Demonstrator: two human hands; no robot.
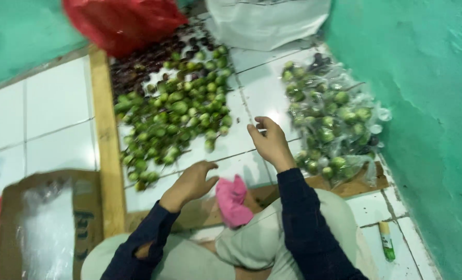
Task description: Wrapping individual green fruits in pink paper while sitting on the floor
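Down nearest the camera, the person sits on the white tiled floor with pale trousers and dark blue sleeves, a crumpled pink cloth lying just beyond the knees. Beside the left knee rests a flat brown cardboard piece with a clear plastic bag on it, and by the right knee a small green and white tube lies on the tiles. The left hand hovers low over the floor with its fingers loosely spread and curved, holding nothing, just short of the nearest fruits. The right hand is raised a little further out, fingers curled inward; whether they pinch anything small cannot be told. Between and beyond the hands spreads a loose heap of small round green fruits, with darker purple ones at its far edge. To the right, near the teal wall, lie clear plastic bags filled with green fruits. Furthest off are a red plastic bag and a white sack.
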